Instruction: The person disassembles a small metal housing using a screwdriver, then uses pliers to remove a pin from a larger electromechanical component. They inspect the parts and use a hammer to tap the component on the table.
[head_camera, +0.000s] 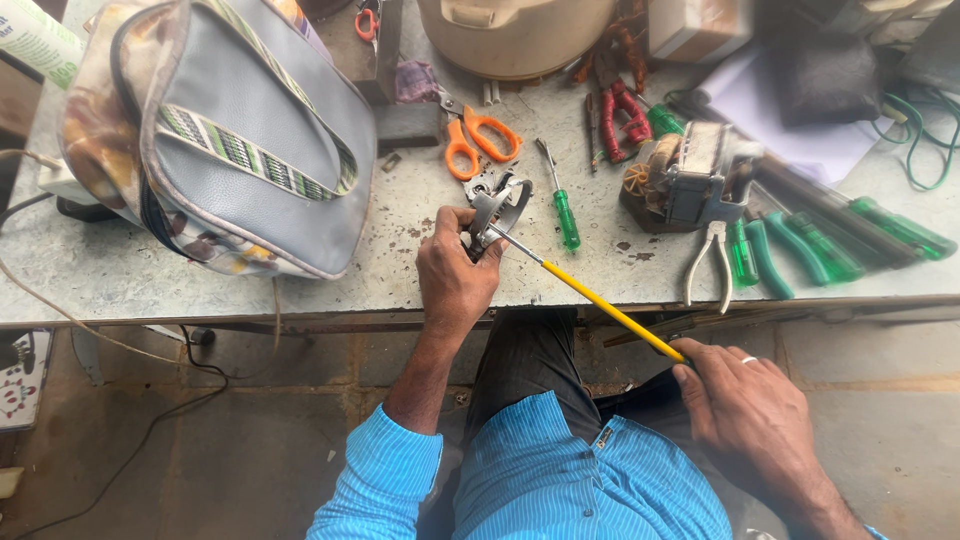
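Hands at work over the desk (250, 290) edge: the left hand (455, 270) has its fingers (447, 215) wrapped tight around a small grey metal part (497, 212), holding it just above the worn grey surface, near the front edge. The right hand (745, 410) sits lower, off the desk and over the lap, fingers curled around the handle end of a yellow screwdriver (610, 310). Its long shaft runs up and to the left, the metal tip touching the metal part. Just behind the part lie orange-handled scissors (475, 140), and a small green screwdriver (562, 205) rests beside it on the right. Further right sit a motor block with copper windings (685, 180), white-handled pliers (708, 262) and a row of green-handled tools (800, 250). A grey bag with a striped strap (230, 140) fills the left of the desk.
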